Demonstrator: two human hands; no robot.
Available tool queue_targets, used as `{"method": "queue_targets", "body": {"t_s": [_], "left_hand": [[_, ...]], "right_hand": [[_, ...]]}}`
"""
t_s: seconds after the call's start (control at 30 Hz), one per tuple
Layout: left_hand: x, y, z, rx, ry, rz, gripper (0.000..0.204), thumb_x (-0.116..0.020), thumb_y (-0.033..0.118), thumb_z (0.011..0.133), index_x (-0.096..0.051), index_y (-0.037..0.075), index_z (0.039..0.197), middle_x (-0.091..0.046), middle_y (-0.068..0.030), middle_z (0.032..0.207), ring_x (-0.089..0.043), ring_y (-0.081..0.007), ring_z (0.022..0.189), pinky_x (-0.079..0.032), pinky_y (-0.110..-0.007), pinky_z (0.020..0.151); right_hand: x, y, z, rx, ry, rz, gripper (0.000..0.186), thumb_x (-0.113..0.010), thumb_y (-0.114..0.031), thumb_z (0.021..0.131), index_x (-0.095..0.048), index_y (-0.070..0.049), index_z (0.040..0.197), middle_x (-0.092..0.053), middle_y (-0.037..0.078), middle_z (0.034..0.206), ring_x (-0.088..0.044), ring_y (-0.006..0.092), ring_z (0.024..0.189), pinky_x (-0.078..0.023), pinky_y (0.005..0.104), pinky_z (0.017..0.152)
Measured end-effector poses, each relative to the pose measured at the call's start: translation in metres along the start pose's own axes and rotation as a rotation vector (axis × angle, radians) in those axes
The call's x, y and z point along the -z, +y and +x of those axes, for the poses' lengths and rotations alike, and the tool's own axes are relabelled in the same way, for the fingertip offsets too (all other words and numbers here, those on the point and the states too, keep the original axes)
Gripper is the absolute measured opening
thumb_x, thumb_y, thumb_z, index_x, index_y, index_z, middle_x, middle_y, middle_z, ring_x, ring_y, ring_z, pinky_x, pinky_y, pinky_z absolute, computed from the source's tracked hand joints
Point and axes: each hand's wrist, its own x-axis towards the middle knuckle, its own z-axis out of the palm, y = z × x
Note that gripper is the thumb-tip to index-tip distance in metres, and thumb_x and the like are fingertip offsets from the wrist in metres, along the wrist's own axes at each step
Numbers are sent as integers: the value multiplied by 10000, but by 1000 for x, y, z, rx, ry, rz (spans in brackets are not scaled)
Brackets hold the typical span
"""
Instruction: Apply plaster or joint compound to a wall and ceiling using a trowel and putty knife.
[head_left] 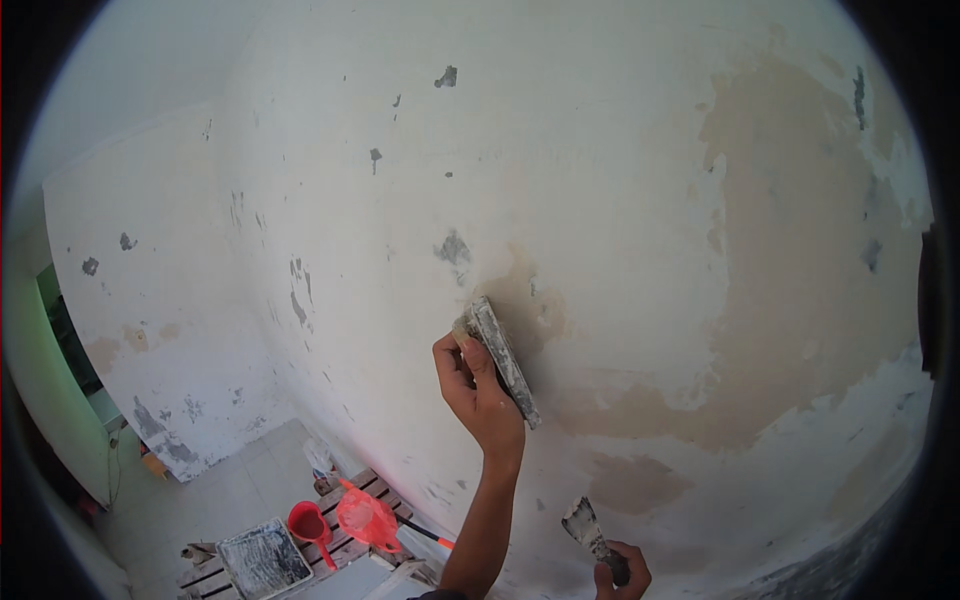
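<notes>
My left hand (485,395) is closed around the handle of a plastering trowel (507,368). The trowel's long, plaster-smeared blade is tilted, close against the patchy wall (620,250), beside a beige damp-looking patch (525,305). I cannot tell whether its whole face touches. Low at the front, my right hand (625,577) grips a putty knife (585,530) by its dark handle. The knife points up and left, and its flared blade carries dried plaster. Part of the right hand is cut off by the lower edge.
Lower left, a slatted wooden platform (350,548) bears a plaster-smeared tray (265,560), a red dipper (310,525) and a red plastic bag (367,515). Another wall (150,330) meets mine at a corner. Grey chips (453,248) and a large beige area (800,260) mark the wall.
</notes>
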Motion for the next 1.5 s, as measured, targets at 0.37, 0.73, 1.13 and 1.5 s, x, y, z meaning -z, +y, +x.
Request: {"method": "queue_targets", "body": {"t_s": [0.37,0.73,1.13,1.5], "left_hand": [[27,51,1,25,123,-239,226,-402,250,1086,-498,48,1046,-529,-25,925,-494,-69,855,-419,-220,824],[7,-6,-3,-79,-111,208,259,-455,279,1075,-493,26,1036,-504,-17,919,-443,-88,850,-399,-242,794],[-4,48,-5,-207,-2,-131,265,-469,278,1065,-424,28,1139,-499,-40,965,-495,-107,844,-435,-266,767],[-40,24,-22,-277,-339,398,318,-500,296,1049,-455,-11,1122,-511,-38,929,-449,-86,839,-419,-263,716]], "right_hand": [[20,25,-9,-86,-110,115,232,-661,-164,952,-683,6,1108,-650,25,872,-451,83,655,-401,242,610],[35,34,-26,-230,-206,119,231,-660,-140,951,-670,16,1121,-659,29,937,-513,97,744,-442,251,677],[31,42,-41,-256,-157,198,240,-676,-160,950,-674,5,1123,-622,-18,870,-438,61,675,-394,222,617],[36,46,-43,-290,-145,212,191,-650,-122,965,-677,1,1109,-627,-23,882,-448,49,677,-398,219,616]]}}
